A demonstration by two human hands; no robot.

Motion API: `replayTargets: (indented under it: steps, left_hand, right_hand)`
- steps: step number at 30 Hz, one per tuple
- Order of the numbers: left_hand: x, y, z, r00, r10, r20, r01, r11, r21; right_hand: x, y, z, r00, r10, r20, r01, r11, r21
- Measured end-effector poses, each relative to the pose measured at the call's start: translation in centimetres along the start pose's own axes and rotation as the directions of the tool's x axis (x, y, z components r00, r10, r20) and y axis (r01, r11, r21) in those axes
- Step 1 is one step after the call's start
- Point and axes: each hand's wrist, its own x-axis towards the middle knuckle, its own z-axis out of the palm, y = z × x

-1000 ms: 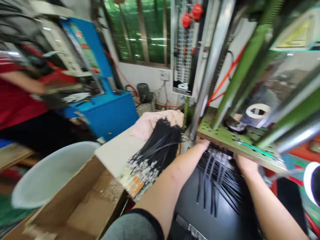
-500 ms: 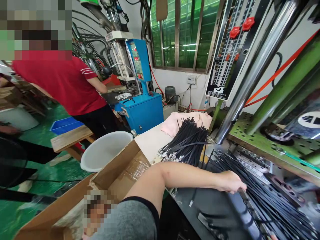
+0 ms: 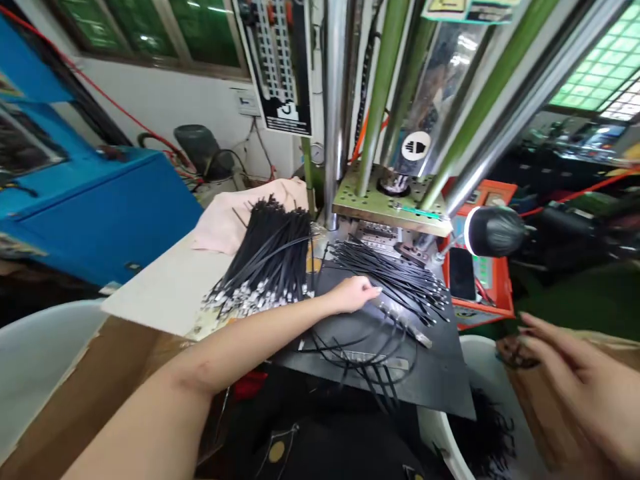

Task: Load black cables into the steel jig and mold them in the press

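Note:
My left hand (image 3: 356, 294) is closed over the dark work plate (image 3: 440, 373), its fingers pressed together; whether anything is in them is hidden. Just below its fingertips lies a narrow metal bar (image 3: 417, 335) with black cables looping from it. A second metal bar (image 3: 370, 359) with cables lies nearer the plate's front edge. Beyond the hand is a spread of thin black cables (image 3: 395, 270). At the far right, my right hand (image 3: 575, 380) is blurred, its fingers stretched out and apart, with nothing visible in them, above a white bin (image 3: 445, 433).
A thick pile of black cables with whitish ends (image 3: 270, 260) lies on the left, by a pink cloth (image 3: 225, 217). The press's green plate (image 3: 370, 197) and steel columns stand behind. A round lamp (image 3: 493, 231), an orange box (image 3: 485, 320) and cardboard boxes (image 3: 120, 367) flank the work plate.
The view has swung right, leaving the red-shirted person out of frame. The left hand was gripping the end of a metal bar. My right hand has come into view, fingers extended.

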Motion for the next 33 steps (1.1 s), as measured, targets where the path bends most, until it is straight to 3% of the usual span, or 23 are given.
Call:
replayTargets:
  steps: [2, 5, 7, 10, 11, 13, 14, 15, 16, 17, 19, 20, 21, 22, 24, 26, 28, 29, 31, 33]
  left_hand:
    - [0.2, -0.6, 0.6, 0.993, -0.107, 0.058, 0.108, 0.994, -0.022]
    - [0.5, 0.0, 1.8, 0.978, -0.174, 0.116, 0.181, 0.982, -0.055]
    - [0.2, 0.8, 2.3, 0.975, -0.181, 0.126, 0.192, 0.978, -0.083]
    - [-1.7, 2.0, 2.2, 0.958, -0.205, 0.201, 0.253, 0.935, -0.250]
    - [-2.6, 2.4, 2.1, 0.935, -0.191, 0.300, 0.287, 0.903, -0.320]
    - [-4.3, 3.2, 1.7, 0.837, -0.073, 0.543, 0.330, 0.857, -0.395]
    - [-4.9, 3.6, 1.4, 0.782, 0.000, 0.624, 0.313, 0.865, -0.392]
    - [-5.2, 3.9, 1.0, 0.754, 0.053, 0.655, 0.260, 0.891, -0.372]
    - [-5.2, 4.1, 0.5, 0.773, 0.079, 0.629, 0.172, 0.929, -0.329]
    - [-5.0, 4.2, -0.3, 0.835, 0.089, 0.544, 0.060, 0.966, -0.251]
    - [-4.2, 4.0, -2.0, 0.966, 0.127, 0.227, -0.142, 0.989, 0.052]
    - [-3.8, 3.7, -3.0, 0.982, 0.182, 0.052, -0.189, 0.949, 0.252]
    - [-3.6, 3.2, -3.9, 0.964, 0.252, -0.078, -0.194, 0.877, 0.439]
    - [-3.7, 2.6, -4.6, 0.941, 0.309, -0.141, -0.175, 0.795, 0.580]
    - [-5.0, 1.4, -5.2, 0.948, 0.310, -0.068, -0.174, 0.686, 0.706]
    - [-7.5, 0.3, -4.8, 0.968, 0.204, 0.148, -0.249, 0.683, 0.687]
    - [-10.0, -0.5, -3.5, 0.939, 0.119, 0.324, -0.311, 0.698, 0.645]
    - [-10.9, -0.8, -2.9, 0.922, 0.105, 0.372, -0.339, 0.684, 0.646]
    - [-11.6, -1.1, -2.0, 0.910, 0.097, 0.403, -0.368, 0.637, 0.677]
    - [-10.4, -1.3, -2.1, 0.931, 0.098, 0.352, -0.335, 0.612, 0.716]
  right_hand:
    - [-1.1, 0.5, 1.6, 0.965, -0.139, 0.222, 0.148, 0.989, -0.023]
    - [-1.6, -2.7, 7.2, 0.854, -0.413, 0.316, 0.348, 0.905, 0.244]
    - [-1.2, -4.9, 10.4, 0.842, -0.448, 0.299, 0.343, 0.874, 0.345]
    - [-0.7, -6.3, 11.9, 0.846, -0.433, 0.312, 0.294, 0.866, 0.405]
    - [-0.7, -6.5, 11.8, 0.828, -0.458, 0.322, 0.310, 0.854, 0.419]
    - [-0.4, -7.0, 11.5, 0.760, -0.548, 0.349, 0.387, 0.813, 0.435]
    - [-0.2, -7.4, 11.4, 0.734, -0.575, 0.362, 0.419, 0.802, 0.426]
    - [0.3, -7.8, 11.5, 0.732, -0.571, 0.373, 0.427, 0.810, 0.401]
    - [1.1, -8.1, 11.6, 0.756, -0.531, 0.382, 0.406, 0.839, 0.363]
    - [1.9, -8.3, 11.8, 0.794, -0.473, 0.382, 0.366, 0.874, 0.320]
    - [3.8, -8.2, 11.9, 0.854, -0.378, 0.357, 0.298, 0.919, 0.259]
    - [4.5, -7.9, 11.8, 0.865, -0.365, 0.345, 0.290, 0.924, 0.250]
    - [4.8, -7.5, 11.6, 0.864, -0.376, 0.335, 0.304, 0.919, 0.249]
    - [4.7, -7.1, 11.3, 0.853, -0.404, 0.330, 0.332, 0.908, 0.255]
    - [3.0, -6.1, 10.4, 0.803, -0.478, 0.356, 0.393, 0.873, 0.288]
    - [-0.2, -5.4, 9.7, 0.698, -0.574, 0.428, 0.454, 0.817, 0.354]
    - [-3.5, -5.0, 9.5, 0.609, -0.643, 0.464, 0.504, 0.766, 0.400]
    - [-4.8, -5.0, 9.6, 0.594, -0.664, 0.455, 0.531, 0.748, 0.398]
    - [-5.7, -4.9, 10.2, 0.612, -0.691, 0.384, 0.586, 0.723, 0.366]
    - [-4.1, -4.7, 11.1, 0.650, -0.693, 0.312, 0.606, 0.720, 0.337]
